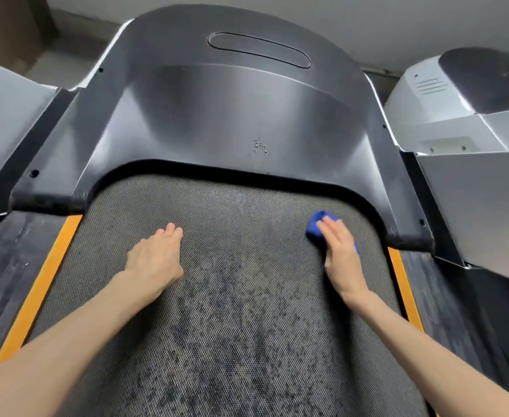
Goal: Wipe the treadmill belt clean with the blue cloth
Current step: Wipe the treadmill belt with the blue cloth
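Note:
The grey textured treadmill belt [235, 281] fills the middle of the head view, with dark damp-looking patches down its centre. A small blue cloth [315, 224] lies bunched on the belt near its far right corner. My right hand [339, 254] lies flat on the cloth with straight fingers, pressing it onto the belt; most of the cloth is hidden under the hand. My left hand [156, 257] rests flat on the belt left of centre, fingers together and holding nothing.
The black motor cover [226, 115] curves around the belt's far end, with water droplets [260, 145] on it. Orange strips [41, 290] and dark side rails [6, 266] border the belt. Grey machine housings stand at left [3, 121] and right [463, 121].

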Demonstrator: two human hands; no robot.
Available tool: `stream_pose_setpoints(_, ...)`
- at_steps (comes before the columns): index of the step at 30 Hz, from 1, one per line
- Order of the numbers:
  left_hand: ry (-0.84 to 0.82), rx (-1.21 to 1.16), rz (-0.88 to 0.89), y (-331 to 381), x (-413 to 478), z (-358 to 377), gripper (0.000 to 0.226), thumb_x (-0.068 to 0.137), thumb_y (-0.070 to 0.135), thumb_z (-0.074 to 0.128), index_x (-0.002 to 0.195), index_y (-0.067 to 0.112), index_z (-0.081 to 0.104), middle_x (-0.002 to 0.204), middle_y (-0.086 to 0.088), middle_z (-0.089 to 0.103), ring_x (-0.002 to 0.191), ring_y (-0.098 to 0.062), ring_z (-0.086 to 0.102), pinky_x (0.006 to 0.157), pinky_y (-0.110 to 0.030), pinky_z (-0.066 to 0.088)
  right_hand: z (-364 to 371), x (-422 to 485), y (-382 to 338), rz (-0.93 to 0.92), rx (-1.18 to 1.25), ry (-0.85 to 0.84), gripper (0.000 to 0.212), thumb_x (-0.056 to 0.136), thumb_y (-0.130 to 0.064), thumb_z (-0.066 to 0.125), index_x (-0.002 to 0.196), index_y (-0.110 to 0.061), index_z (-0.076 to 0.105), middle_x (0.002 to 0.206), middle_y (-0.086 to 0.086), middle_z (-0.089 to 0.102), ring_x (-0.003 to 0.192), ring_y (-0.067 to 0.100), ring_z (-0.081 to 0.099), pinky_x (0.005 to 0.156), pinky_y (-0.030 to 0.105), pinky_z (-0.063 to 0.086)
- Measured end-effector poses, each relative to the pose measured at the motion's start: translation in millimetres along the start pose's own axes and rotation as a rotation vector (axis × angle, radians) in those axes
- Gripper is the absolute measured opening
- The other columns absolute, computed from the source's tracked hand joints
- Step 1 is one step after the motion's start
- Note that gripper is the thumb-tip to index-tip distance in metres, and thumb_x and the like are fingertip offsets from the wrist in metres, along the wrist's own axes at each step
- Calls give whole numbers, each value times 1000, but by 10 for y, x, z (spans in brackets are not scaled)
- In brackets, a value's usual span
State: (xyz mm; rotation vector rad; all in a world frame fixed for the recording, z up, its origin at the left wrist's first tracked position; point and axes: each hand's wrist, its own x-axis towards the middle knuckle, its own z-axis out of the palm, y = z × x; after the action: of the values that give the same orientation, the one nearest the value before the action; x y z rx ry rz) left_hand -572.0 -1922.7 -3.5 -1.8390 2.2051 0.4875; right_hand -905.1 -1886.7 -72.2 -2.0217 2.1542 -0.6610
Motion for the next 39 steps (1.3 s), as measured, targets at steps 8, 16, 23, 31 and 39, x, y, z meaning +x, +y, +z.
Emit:
stream_pose_setpoints(8, -68, -132, 44, -187, 11, 93, 80, 79, 3, 48, 148, 20, 11, 157, 4, 3, 142, -18, 16, 112, -42, 26, -85, 80, 297, 143, 12, 64, 47, 81, 8, 40, 125, 2, 55, 135, 20, 49, 128, 40, 40, 113, 32, 20)
stream_pose_setpoints(16, -61, -311, -48, -216, -91, 134, 74, 77, -4, 45, 144, -1, 15, 155, -17, 0, 142, -30, 10, 115, -40, 18, 82, -425, -461, -433, 61, -313, 52, 83, 5, 38, 131, -8, 52, 141, 4, 45, 136, 19, 30, 115, 28, 16)
stream_pose_setpoints(23, 51, -8, -116, -218, -406, 319, 71, 76, 16, 54, 137, -4, 23, 146, -25, 21, 132, -37, 28, 108, -44, 25, 186, 25, -314, 378, -42, 189, 50, 78, -3, 35, 123, 4, 55, 132, 21, 52, 126, 44, 42, 110, 38, 21)
stream_pose_setpoints(31, 98, 60, -48, -348, -509, 368, 73, 69, 9, 64, 135, 1, 35, 146, -18, 30, 128, -31, 38, 105, -41, 32, 561, -173, -1215, -623, 210, -252, 33, 92, -24, 50, 119, -10, 63, 128, 7, 58, 123, 25, 49, 110, 29, 30)
stream_pose_setpoints(39, 7, -74, -52, -419, -549, 200, 78, 80, 16, 56, 147, 16, 15, 157, 0, 7, 141, -16, 19, 108, -29, 28, 605, 12, -1513, 14, 111, 111, 43, 71, -7, 36, 105, -2, 61, 108, 15, 61, 102, 36, 56, 94, 42, 41)
